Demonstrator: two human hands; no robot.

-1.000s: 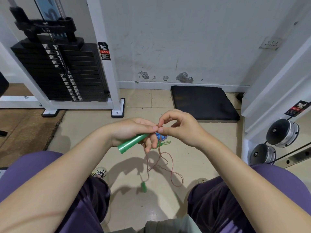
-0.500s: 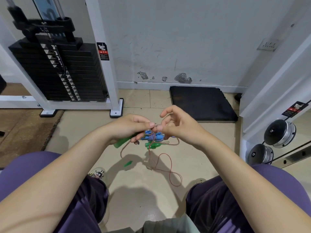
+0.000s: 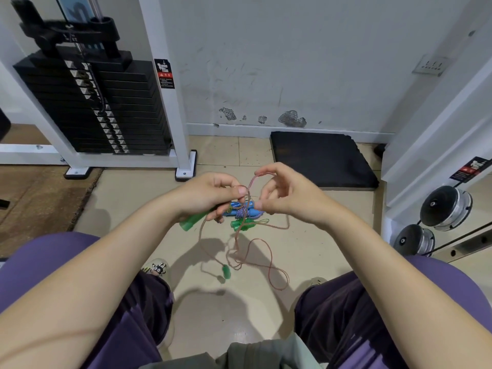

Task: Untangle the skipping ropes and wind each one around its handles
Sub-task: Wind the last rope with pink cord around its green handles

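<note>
1. Head view: left hand (image 3: 210, 197) grips a green handle (image 3: 192, 221), thumb pinning the thin pink cord (image 3: 262, 251)
2. right hand (image 3: 287, 198) pinches a raised loop of that cord
3. wound blue-handled rope (image 3: 243, 211) and another green-handled rope (image 3: 241, 225) look parked on the floor below
4. probably best to feed the loop through slowly and keep the dangling handle (image 3: 226, 271) free, so nothing re-knots

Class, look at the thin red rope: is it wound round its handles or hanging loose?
Loose. The red rope hangs in open loops below the hands, one green handle dangling at its end; nothing is wound round it.
</note>
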